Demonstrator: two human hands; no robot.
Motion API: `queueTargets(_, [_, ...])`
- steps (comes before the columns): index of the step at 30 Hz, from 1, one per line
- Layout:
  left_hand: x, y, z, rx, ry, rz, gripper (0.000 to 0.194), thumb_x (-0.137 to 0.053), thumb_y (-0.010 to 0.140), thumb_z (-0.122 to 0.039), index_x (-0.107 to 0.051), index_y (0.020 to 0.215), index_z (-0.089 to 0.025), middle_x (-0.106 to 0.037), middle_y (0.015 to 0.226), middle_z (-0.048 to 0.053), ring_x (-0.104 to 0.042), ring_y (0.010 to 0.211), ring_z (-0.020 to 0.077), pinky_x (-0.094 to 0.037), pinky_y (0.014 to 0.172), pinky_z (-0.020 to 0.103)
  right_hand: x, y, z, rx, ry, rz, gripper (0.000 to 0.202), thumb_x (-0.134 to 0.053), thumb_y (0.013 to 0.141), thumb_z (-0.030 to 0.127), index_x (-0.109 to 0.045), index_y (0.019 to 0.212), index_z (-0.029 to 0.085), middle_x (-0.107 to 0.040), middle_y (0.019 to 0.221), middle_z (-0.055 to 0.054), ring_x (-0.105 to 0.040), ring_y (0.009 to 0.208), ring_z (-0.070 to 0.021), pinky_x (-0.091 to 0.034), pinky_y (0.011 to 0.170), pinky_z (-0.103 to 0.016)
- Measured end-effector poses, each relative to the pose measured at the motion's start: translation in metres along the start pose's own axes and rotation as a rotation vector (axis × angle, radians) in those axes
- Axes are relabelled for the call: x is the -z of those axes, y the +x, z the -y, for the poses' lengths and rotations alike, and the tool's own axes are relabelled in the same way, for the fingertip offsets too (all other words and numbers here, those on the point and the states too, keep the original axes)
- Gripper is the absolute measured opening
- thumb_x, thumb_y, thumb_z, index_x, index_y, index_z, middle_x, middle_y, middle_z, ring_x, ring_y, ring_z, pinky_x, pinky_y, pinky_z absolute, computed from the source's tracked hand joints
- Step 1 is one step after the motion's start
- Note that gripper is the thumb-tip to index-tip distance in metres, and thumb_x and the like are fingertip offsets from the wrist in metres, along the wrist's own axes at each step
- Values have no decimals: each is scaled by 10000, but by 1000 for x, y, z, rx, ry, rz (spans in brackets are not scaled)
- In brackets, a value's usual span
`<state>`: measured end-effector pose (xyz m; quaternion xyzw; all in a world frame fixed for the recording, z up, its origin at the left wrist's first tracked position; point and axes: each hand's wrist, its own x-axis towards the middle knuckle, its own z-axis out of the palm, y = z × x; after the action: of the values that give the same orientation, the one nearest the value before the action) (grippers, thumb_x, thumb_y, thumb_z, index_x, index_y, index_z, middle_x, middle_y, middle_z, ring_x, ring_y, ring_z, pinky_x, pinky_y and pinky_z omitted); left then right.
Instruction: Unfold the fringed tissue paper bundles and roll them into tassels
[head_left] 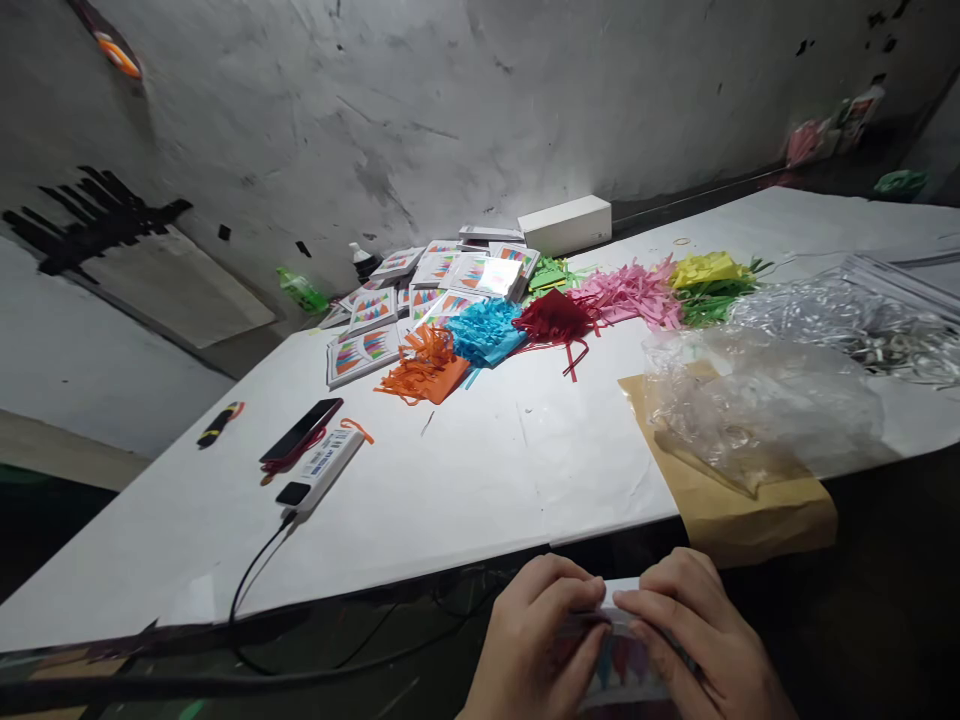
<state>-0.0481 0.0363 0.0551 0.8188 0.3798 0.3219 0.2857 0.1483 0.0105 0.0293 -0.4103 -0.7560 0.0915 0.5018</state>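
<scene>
The left hand (544,625) and right hand (697,630) pinch a packet (624,662) near its top edge — between them, in front of the surface's (480,480) near edge. Uneven finger pressure could crease it; a slackened pinch could drop it — with no surface underneath.

The white counter (457,470) carries printed packets (373,310) and a white box (568,228) along its far side. Nearer lie fringed paper bundles (487,332) in orange, blue, red, pink, yellow and green. A phone (302,430) and white power bank (324,470) sit leftward; brown paper (750,515) overhangs the near edge.
</scene>
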Motion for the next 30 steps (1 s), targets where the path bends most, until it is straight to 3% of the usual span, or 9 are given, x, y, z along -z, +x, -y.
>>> queueTargets(6, [-1,1,-2,40,-28,-11,125,-598,889,-155,-671,982,-194,-691,904,75,-694,827,192,-562,689,272,-3,1,1,-23,3,-34,165,-556,898,122,-668,992,198,-659,768,-30,-621,696,-200,-574,589,-373])
queueTargets(15, [-3,0,1,-21,28,-28,155,-618,884,-156,-670,1024,-197,-717,892,76,-705,814,195,-577,682,268,-4,6,0,-80,-47,-16,176,-533,904,115,-660,916,235,-651,767,-12,-634,701,-198,-569,632,-362])
queueTargets(26, [6,-2,7,51,-112,111,273,-467,971,-155,-653,1155,-232,-685,1059,96,-684,964,198,-567,809,290,1,7,-4,76,-13,-25,229,-510,839,35,-639,910,211,-672,720,3,-643,650,-177,-524,646,-395])
queueTargets(30, [4,-3,10,48,-126,108,275,-449,980,-175,-660,1146,-232,-683,1046,102,-679,940,203,-558,778,294,2,5,-7,163,-24,-31,198,-507,886,98,-649,942,223,-718,709,8,-658,639,-190,-526,692,-438])
